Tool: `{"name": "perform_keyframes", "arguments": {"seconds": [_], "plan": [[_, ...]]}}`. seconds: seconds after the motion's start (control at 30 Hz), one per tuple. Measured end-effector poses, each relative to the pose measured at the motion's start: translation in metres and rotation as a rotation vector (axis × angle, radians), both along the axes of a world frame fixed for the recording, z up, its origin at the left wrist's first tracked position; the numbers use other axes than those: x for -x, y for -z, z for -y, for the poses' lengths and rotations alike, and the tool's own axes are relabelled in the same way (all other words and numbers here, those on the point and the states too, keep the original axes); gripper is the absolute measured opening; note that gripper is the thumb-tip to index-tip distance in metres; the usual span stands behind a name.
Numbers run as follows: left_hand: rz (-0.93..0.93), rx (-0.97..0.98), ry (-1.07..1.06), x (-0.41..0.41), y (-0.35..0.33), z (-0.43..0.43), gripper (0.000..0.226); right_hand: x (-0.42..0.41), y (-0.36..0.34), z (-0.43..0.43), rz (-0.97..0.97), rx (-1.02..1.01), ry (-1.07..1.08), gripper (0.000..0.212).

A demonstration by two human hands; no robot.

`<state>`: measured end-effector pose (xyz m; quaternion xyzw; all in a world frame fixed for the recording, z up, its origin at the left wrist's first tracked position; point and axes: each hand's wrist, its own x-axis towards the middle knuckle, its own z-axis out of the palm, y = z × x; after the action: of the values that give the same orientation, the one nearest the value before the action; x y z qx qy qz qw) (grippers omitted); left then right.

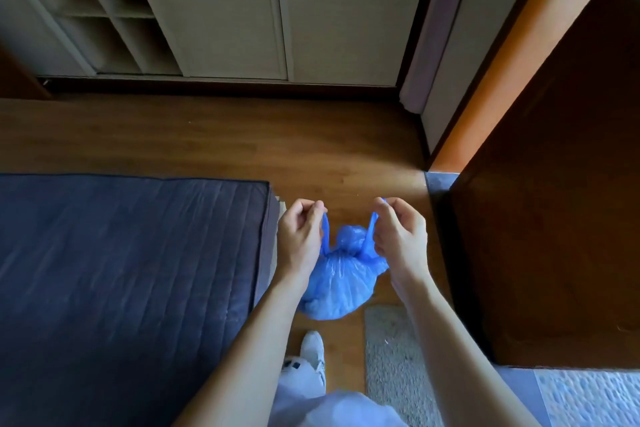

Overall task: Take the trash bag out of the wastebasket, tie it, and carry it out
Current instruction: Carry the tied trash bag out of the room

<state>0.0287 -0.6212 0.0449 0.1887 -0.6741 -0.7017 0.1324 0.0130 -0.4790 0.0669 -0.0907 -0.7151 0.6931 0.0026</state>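
Observation:
A filled blue trash bag (334, 282) hangs above the wooden floor between my two hands. Its top is bunched into a knot with a puff of plastic above it. My left hand (299, 236) pinches one stretched strip of the bag's top on the left. My right hand (398, 236) pinches the other strip on the right. Both strips are pulled taut, up and apart. No wastebasket is in view.
A dark blue quilted mattress (128, 270) fills the left. A brown wooden door (554, 218) stands open at the right beside its orange frame. Grey mats (391, 357) lie by my white shoe (312, 347). Beige wardrobe doors (242, 10) line the far wall.

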Motion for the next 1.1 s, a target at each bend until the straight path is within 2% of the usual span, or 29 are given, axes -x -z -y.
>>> {"name": "perform_keyframes", "arguments": {"seconds": [0.23,0.57,0.7,0.8,1.1], "plan": [[0.017,-0.005,0.061,0.101,-0.013,0.033,0.02,0.092,-0.009,0.033,-0.021,0.047,0.086,0.055],[0.007,0.0,0.052,0.209,-0.005,0.049,0.024,0.205,0.004,0.045,-0.016,0.007,0.08,0.051],[0.017,0.028,0.041,0.263,0.0,0.046,0.028,0.265,0.011,0.042,0.015,0.024,0.059,0.042],[0.017,0.073,0.003,0.315,-0.001,0.038,0.023,0.322,0.011,0.034,0.014,0.035,-0.017,0.025],[-0.032,0.025,-0.163,0.464,-0.017,0.006,0.023,0.49,-0.013,0.014,-0.039,0.035,-0.153,0.027]]}}
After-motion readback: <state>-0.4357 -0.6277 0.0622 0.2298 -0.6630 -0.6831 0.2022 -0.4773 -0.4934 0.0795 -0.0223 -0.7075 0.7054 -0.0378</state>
